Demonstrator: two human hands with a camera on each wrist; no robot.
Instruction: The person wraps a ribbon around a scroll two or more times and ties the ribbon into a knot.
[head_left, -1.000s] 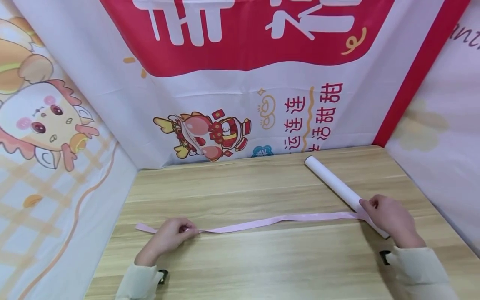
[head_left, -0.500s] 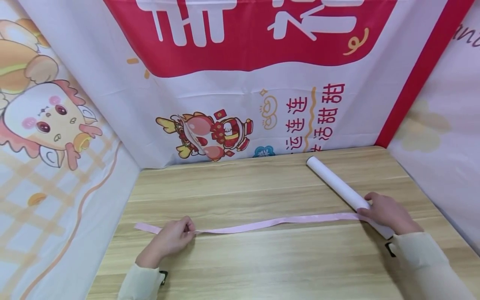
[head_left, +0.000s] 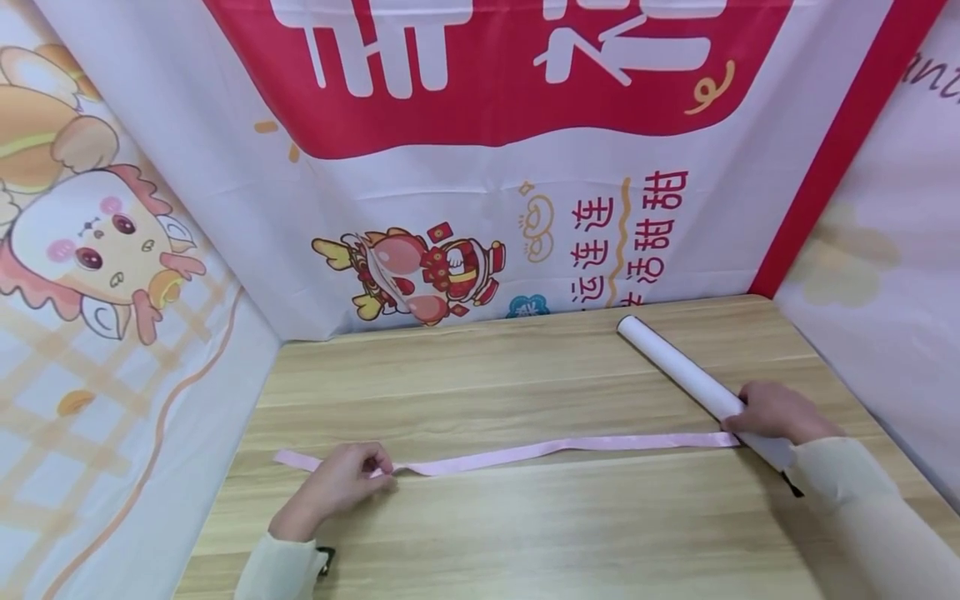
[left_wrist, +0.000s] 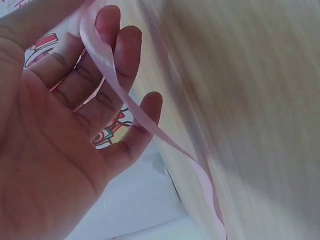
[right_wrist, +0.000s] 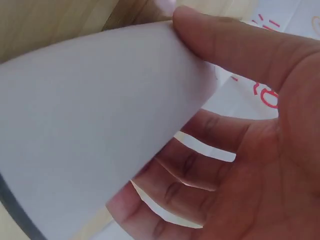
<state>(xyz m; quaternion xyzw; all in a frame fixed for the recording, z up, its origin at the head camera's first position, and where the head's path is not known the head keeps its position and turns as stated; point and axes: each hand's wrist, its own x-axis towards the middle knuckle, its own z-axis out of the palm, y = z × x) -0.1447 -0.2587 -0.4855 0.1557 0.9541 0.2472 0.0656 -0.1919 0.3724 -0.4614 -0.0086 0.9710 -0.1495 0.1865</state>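
Note:
A pale pink ribbon (head_left: pixel 495 457) stretches across the wood-grain table. My left hand (head_left: pixel 339 482) pinches it near its left end, and a short tail sticks out beyond the hand. In the left wrist view the ribbon (left_wrist: pixel 132 106) runs over the fingers, with the pinch itself at the top edge. A white tube (head_left: pixel 678 367) lies slantwise at the right. My right hand (head_left: pixel 783 412) grips its lower part; in the right wrist view the thumb (right_wrist: pixel 220 40) is on one side of the tube (right_wrist: pixel 95 115) and the fingers on the other. The ribbon's right end meets the tube beside this hand.
The wood-grain table (head_left: pixel 480 375) ends at a printed cloth backdrop (head_left: pixel 480 200). More printed cloth hangs along the left side (head_left: pixel 217 375) and the right side (head_left: pixel 877 333).
My right hand has shifted its hold from the ribbon against the tube to around the tube, which has moved slightly right. My left hand still pinches the ribbon in nearly the same place.

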